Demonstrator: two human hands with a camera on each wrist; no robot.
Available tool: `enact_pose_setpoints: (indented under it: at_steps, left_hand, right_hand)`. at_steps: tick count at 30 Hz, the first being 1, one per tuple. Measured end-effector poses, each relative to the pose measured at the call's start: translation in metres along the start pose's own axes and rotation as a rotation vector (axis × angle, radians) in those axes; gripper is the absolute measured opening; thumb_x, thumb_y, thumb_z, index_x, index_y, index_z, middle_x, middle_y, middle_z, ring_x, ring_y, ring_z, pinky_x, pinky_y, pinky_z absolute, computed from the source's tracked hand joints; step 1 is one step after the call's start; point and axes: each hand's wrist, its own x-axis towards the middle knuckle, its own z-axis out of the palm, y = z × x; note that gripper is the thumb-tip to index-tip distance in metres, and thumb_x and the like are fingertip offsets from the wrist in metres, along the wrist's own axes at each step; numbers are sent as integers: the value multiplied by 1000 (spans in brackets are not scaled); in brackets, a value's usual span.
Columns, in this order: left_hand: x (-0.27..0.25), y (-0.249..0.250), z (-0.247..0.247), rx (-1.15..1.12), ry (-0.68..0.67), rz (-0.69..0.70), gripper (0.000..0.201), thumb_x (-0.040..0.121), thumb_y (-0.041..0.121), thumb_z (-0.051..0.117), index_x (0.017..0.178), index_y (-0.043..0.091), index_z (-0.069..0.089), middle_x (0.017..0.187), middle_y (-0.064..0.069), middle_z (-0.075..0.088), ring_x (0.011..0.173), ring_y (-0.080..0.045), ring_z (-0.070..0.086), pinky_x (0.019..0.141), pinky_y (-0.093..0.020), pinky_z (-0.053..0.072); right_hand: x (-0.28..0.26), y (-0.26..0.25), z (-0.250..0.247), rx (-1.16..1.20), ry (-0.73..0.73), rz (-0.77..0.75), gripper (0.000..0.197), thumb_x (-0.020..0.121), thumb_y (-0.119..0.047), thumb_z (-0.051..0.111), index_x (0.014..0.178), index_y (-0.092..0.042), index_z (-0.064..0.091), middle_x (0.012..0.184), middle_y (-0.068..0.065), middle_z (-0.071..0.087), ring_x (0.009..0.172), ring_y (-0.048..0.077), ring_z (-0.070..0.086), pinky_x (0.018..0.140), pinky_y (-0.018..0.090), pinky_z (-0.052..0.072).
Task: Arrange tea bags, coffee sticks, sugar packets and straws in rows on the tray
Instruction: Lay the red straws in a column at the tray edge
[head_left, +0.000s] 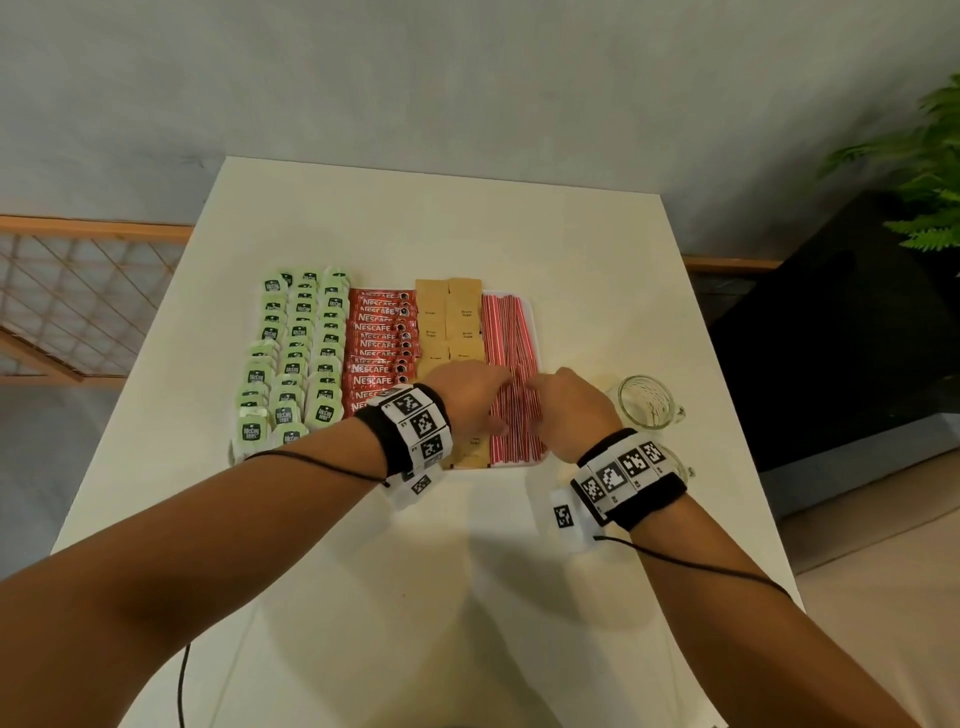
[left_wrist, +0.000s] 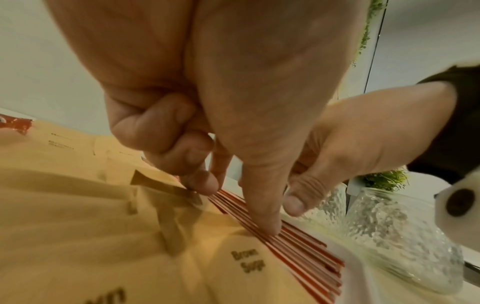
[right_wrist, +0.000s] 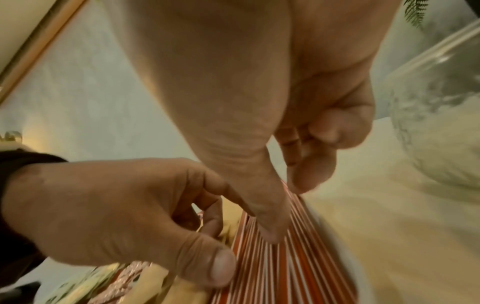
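- The thin red-and-white striped paper straws (head_left: 511, 374) are being lined up in the rightmost row of the flat white rectangular tray (head_left: 535, 332), which is lying on the pale cream desk (head_left: 467, 218).
- The straw row is being touched by the left hand (head_left: 470, 397) from the sugar side; in the left wrist view its thumb is seen pressed down on the straws while the other fingers (left_wrist: 200, 181) are curled, their tips touching the row's edge. Nothing is seen pinched.
- The same row is being pressed from the outer side by the right hand (head_left: 569, 410), thumb down on the straws, remaining fingers (right_wrist: 309, 174) bent at the tray's rim.
- The other rows are already lying in place: green square tea bags (head_left: 296, 358) at the left, red Nescafe coffee sticks (head_left: 379, 348) next, tan brown-sugar packets (head_left: 449, 317) beside the straws.
- Risk is being judged as follows: the straws are light and round, so uneven pushing could be rolling them over one another or over the low rim onto the desk.
- A left wrist dragged sideways could be shifting the sugar packets under it.
- The textured clear glass cup (head_left: 647, 402) is standing close beside the right hand, and could be knocked by a wide withdrawal.
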Motion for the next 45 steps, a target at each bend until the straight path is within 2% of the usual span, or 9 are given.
enact_pose_setpoints:
  at_steps: [3,5,8,11,20,25,31,39,45]
  left_hand:
    - [-1,-4,-4,-13,33,-62,74,83,51,73,140,16,41,110,-3,65,94,-21,60,72,-32,45]
    - [0,-7,-7,-35,42,-100,71,83,52,73,135,15,42,95,1,61,84,-19,58,68,-33,47]
    - [1,-9,-7,-37,20,-115,66,79,56,72,126,18,46,100,0,65,87,-21,63,75,-39,56]
    - [-1,-10,-5,-17,11,-93,60,82,53,70,125,17,50,106,-1,66,91,-22,64,78,-37,56]
    - [-5,-3,-6,6,3,-77,59,84,51,70,125,14,49,89,3,57,86,-21,59,66,-33,48]
    - [-9,3,-8,24,-23,-59,75,82,51,75,135,11,40,73,7,46,74,-18,54,52,-27,34]
    - [-16,6,-5,77,-35,-58,87,77,56,76,141,13,36,82,1,60,77,-20,62,63,-34,53]
    - [-20,9,-9,54,-36,-62,95,78,55,76,148,11,30,82,3,54,81,-20,62,66,-33,53]
    - [-24,9,-11,16,-37,-73,80,82,53,73,142,13,38,80,6,54,81,-19,60,72,-37,55]
  right_hand:
    - [12,-3,-8,10,60,-79,40,94,-14,62,133,-18,56,137,7,50,118,31,55,94,41,50]
    - [19,-5,-8,-50,66,-135,37,93,-8,59,130,-14,57,139,5,52,123,31,49,101,44,47]
    - [23,-7,-6,-125,32,-137,27,92,-7,57,118,-14,58,122,4,58,110,29,51,93,42,47]
    - [24,-7,-5,-126,10,-127,29,91,-5,55,118,-15,58,118,4,60,108,32,54,91,44,48]
    - [22,0,-5,-37,-24,-130,41,88,-2,57,126,-17,57,131,4,56,113,34,57,93,48,52]
    - [8,5,7,-39,-16,-131,50,83,-12,73,129,-18,54,132,-2,50,109,30,56,86,45,54]
    - [-4,8,25,-108,-40,-119,54,84,-25,75,132,-17,51,143,-3,41,111,32,56,85,47,54]
    - [-9,10,22,-87,-73,-112,50,86,-18,71,132,-14,51,142,0,43,111,36,58,88,47,53]
    - [-13,8,17,10,-73,-107,59,87,-23,72,140,-16,47,145,-2,41,116,34,55,92,47,52]
